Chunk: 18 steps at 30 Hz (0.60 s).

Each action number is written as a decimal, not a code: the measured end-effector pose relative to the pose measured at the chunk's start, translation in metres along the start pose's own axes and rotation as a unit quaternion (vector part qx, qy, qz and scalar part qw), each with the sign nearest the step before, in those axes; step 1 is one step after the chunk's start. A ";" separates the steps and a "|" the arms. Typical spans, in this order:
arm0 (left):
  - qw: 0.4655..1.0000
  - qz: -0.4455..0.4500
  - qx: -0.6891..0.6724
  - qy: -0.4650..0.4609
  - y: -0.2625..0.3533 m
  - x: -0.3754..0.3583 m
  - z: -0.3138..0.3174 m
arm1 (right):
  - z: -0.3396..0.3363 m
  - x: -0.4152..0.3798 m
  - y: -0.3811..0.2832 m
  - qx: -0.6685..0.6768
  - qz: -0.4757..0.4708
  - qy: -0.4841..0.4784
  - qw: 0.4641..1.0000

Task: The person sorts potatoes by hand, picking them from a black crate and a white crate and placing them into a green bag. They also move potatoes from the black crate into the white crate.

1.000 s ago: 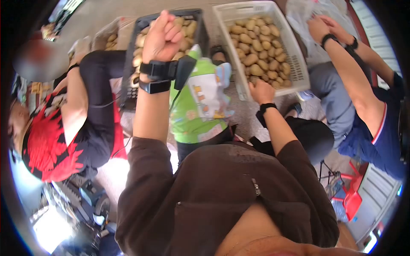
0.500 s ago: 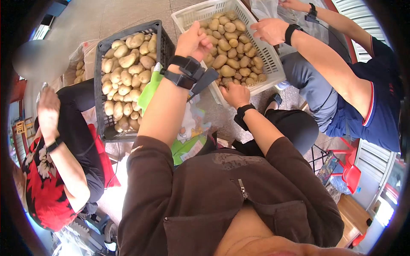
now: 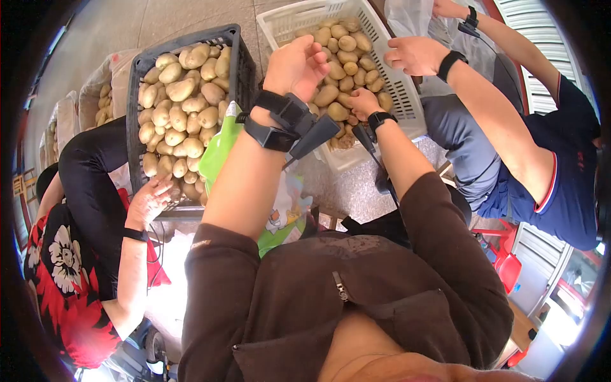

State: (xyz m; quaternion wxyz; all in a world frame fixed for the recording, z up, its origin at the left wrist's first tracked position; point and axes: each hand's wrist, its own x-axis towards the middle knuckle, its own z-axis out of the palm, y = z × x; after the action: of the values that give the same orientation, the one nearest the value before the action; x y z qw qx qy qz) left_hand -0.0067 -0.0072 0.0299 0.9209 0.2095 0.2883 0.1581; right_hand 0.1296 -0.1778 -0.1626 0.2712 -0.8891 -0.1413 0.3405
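Observation:
My left hand (image 3: 296, 69) hovers over the left side of the white crate (image 3: 407, 95), fingers loosely bent and apart, with nothing visible in them. Lower in that crate, my right hand (image 3: 365, 104) reaches down among the potatoes (image 3: 347, 43). Its thumb and fingers close about a potato (image 3: 338, 112), which they partly hide. Crumbs of soil (image 3: 344, 141) show on the crate floor at the near end. Black straps with devices sit on both my wrists. A black crate (image 3: 245, 70) heaped with larger potatoes (image 3: 181, 89) stands to the left.
A co-worker's hand (image 3: 147, 198) is at the black crate's near edge. Another person's hand (image 3: 417, 56) is above the white crate's right rim, beside a clear plastic bag (image 3: 407, 14). A green bag (image 3: 219, 145) hangs by the black crate. Potato sacks (image 3: 95, 89) stand at far left.
My right hand has moved up and away from me, deeper into the white crate. Fewer potatoes lie at its near end. The left co-worker's hand has come down to the black crate.

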 end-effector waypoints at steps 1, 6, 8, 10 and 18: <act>1.000 -0.004 -0.003 -0.003 0.000 0.000 0.000 | -0.002 -0.003 -0.010 -0.016 0.018 -0.010 1.000; 1.000 -0.014 -0.020 -0.011 0.005 -0.001 0.003 | 0.034 0.052 0.022 -0.069 0.049 -0.041 0.996; 1.000 -0.014 -0.021 -0.004 0.005 0.000 0.004 | 0.048 0.068 0.038 -0.078 0.052 -0.048 0.994; 1.000 -0.015 -0.015 -0.011 0.005 -0.001 0.006 | 0.058 0.083 0.052 -0.099 0.071 -0.054 0.991; 1.000 -0.005 0.013 0.004 0.000 0.004 0.001 | 0.015 0.036 0.001 0.217 0.205 -0.077 0.951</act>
State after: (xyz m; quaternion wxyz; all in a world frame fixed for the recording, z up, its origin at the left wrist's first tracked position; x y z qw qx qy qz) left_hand -0.0024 -0.0057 0.0288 0.9177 0.2196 0.2948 0.1503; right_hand 0.1462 -0.1573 -0.1918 0.3701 -0.7900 0.1008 0.4784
